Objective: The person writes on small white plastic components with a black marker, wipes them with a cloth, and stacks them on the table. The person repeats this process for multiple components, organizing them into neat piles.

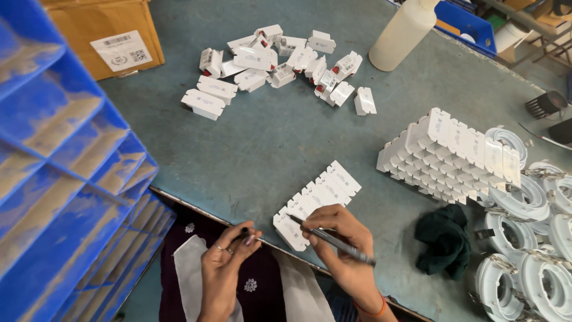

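Blue plastic bin rack (65,173): fills the left edge, closest to view, compartments tilted. Cardboard box (104,33): far left corner of the worktop (262,143), white label on its side. Left hand (225,262): at the near edge of the worktop, fingers (245,237) pinched shut on a small dark cap. Row of white plastic housings (317,201): lying flat in a diagonal line on the worktop, just beyond both hands. Right hand (338,235): fingers clenched around a dark pen (333,240), its tip touching the near end of that row. Loose white housings (280,62): scattered heap toward the far side, some showing red parts. Cream plastic bottle (402,33): upright, far side, right of the heap. Stacked block of white housings (450,155): neat layers, right of centre. Dark green cloth (445,238): crumpled, near the right hand. White round fittings with metal clips (524,244): piled along the right edge.
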